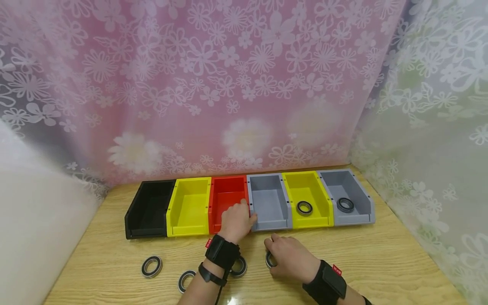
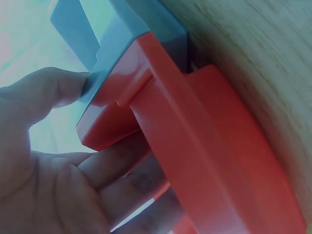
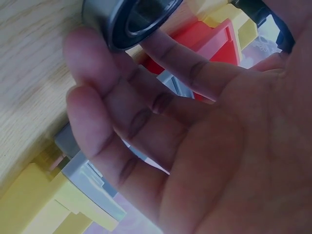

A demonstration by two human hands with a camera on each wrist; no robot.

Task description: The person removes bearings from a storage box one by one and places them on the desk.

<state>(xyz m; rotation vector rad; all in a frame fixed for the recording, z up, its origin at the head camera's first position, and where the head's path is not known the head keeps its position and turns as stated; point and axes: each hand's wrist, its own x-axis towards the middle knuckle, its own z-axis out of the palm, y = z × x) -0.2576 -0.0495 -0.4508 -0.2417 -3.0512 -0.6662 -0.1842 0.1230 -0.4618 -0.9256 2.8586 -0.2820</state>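
My left hand (image 1: 237, 220) reaches over the front of the red bin (image 1: 230, 186). Its thumb lies on the grey bin's (image 1: 265, 199) side and its fingers are inside the red bin (image 2: 180, 141), pinching the adjoining side walls between them. On the table in front of that grey bin, my right hand (image 1: 291, 257) grips a ball bearing (image 1: 268, 259), partly covered by the fingers. The right wrist view shows this dark-sided bearing (image 3: 100, 22) at the fingertips, with several fingers bent beneath it.
A black bin (image 1: 131, 212) and a yellow bin (image 1: 188, 230) stand to the left. Another yellow bin (image 1: 301, 186) and a grey bin (image 1: 337, 186), each with one bearing inside, stand right. Loose bearings (image 1: 143, 268) lie in front, some partly behind the left forearm.
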